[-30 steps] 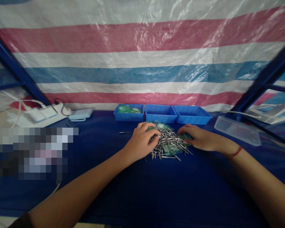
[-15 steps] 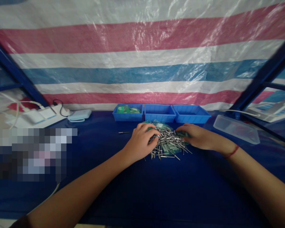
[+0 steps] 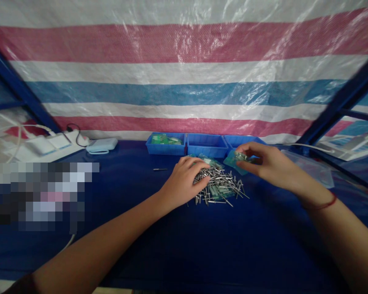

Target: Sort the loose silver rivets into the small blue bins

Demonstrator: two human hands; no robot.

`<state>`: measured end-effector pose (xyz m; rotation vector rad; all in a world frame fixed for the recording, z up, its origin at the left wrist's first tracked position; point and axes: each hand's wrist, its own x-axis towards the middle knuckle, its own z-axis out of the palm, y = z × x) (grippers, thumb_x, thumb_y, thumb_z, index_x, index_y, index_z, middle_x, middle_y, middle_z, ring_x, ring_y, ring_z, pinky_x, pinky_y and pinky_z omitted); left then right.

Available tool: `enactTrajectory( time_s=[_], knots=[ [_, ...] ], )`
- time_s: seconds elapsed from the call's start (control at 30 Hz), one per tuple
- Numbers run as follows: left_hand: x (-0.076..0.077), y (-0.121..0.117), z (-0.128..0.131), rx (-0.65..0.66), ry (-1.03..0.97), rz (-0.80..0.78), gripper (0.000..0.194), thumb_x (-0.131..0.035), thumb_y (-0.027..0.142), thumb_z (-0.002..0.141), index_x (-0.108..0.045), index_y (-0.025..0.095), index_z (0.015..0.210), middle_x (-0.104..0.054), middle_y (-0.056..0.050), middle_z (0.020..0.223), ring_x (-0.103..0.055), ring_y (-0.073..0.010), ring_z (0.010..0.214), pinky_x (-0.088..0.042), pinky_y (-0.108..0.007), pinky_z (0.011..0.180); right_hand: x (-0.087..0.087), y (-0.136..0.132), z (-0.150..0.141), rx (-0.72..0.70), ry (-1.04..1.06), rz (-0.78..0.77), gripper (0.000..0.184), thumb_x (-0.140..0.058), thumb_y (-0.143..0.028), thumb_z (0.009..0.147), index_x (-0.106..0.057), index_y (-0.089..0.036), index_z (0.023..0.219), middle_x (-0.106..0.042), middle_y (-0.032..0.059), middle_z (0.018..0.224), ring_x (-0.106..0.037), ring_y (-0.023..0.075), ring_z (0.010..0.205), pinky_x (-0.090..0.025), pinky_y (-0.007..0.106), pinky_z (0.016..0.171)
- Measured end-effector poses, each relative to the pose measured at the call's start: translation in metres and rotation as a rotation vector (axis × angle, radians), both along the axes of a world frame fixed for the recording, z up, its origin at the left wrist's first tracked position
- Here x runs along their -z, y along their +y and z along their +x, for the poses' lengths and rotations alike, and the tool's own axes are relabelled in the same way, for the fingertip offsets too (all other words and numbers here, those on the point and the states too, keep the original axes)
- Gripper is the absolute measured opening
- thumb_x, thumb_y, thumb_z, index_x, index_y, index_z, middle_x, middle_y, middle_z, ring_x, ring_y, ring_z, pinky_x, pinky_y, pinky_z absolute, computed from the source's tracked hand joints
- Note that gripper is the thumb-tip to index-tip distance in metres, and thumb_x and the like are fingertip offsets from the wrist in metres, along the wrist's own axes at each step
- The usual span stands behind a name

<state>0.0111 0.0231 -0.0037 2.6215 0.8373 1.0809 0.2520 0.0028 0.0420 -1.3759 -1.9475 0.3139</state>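
Observation:
A heap of metal pop rivets (image 3: 218,181) lies on the blue table, with small green plastic packets (image 3: 223,192) mixed in among them. My left hand (image 3: 187,179) rests on the heap's left side, its fingers curved and thumb apart; no rivet is clearly gripped in it. To the right of the heap, my right hand (image 3: 265,163) pinches a green plastic packet (image 3: 237,161) between thumb and fingers, held up off the heap in front of the right bin. What is inside that packet is not clear.
Three blue bins line the back: the left bin (image 3: 165,150) holds green packets, beside the middle bin (image 3: 207,151) and right bin (image 3: 228,141). One loose rivet (image 3: 160,169) lies left. A clear plastic lid (image 3: 319,171), power strip (image 3: 61,149) and light-blue case (image 3: 102,145) also lie here.
My right hand has lifted a green packet out of the heap and moved right and up with it. My left hand has stayed almost in place on the rivets.

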Motion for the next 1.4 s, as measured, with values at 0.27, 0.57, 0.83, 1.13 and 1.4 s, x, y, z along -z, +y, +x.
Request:
enactTrajectory(
  time_s=[0.27,0.57,0.83,1.13,1.4],
  knots=[
    [-0.012,-0.018,0.014,0.171,-0.393,-0.643,0.029,-0.064,0.036,0.078,-0.061,0.016,0.099,-0.066,-0.006,0.089,-0.061,-0.0183,0.082,-0.048,-0.032,0.073,0.003,-0.021,-0.05,-0.215,0.544,-0.187,0.018,-0.074,-0.031,0.068,-0.06,-0.019,0.073,-0.064,-0.0019,0.07,-0.061,0.0106,0.064,-0.05,0.024,0.061],
    [-0.013,-0.012,0.014,0.252,-0.602,-0.835,0.015,-0.063,0.025,0.075,-0.059,0.014,0.084,-0.063,-0.004,0.082,-0.06,-0.0161,0.08,-0.046,-0.033,0.079,0.012,-0.026,-0.054,-0.223,0.237,-0.011,0.014,-0.065,-0.031,0.079,-0.066,-0.02,0.087,-0.069,0.0019,0.08,-0.064,0.0144,0.071,-0.051,0.026,0.062],
    [-0.027,-0.006,-0.002,0.312,-0.53,-1.117,0.044,-0.066,0.036,0.072,-0.055,0.019,0.111,-0.057,-0.006,0.102,-0.057,-0.0154,0.084,-0.042,-0.025,0.065,0.01,-0.033,-0.05,-0.137,0.042,0.648,0.025,-0.06,-0.007,0.078,-0.063,-0.026,0.094,-0.066,0.0032,0.087,-0.062,0.0181,0.076,-0.05,0.034,0.069],
    [-0.031,-0.019,0.006,0.416,-0.611,-1.238,0.039,-0.066,0.049,0.072,-0.06,0.013,0.087,-0.056,0.0,0.071,-0.052,-0.0083,0.061,-0.037,-0.021,0.056,0.002,-0.039,-0.054,-0.199,-0.242,0.774,0.031,-0.059,-0.007,0.077,-0.065,-0.028,0.099,-0.054,0.0074,0.108,-0.054,0.024,0.1,-0.047,0.041,0.081],
    [-0.027,-0.017,0.006,0.282,-0.66,-1.041,0.018,-0.056,0.032,0.082,-0.057,0.014,0.082,-0.055,-0.001,0.074,-0.054,-0.0112,0.069,-0.043,-0.027,0.067,0.018,-0.03,-0.059,-0.268,0.053,0.205,0.022,-0.047,-0.02,0.089,-0.058,-0.026,0.107,-0.063,0.0015,0.087,-0.06,0.0134,0.074,-0.047,0.025,0.064]
  ],
)
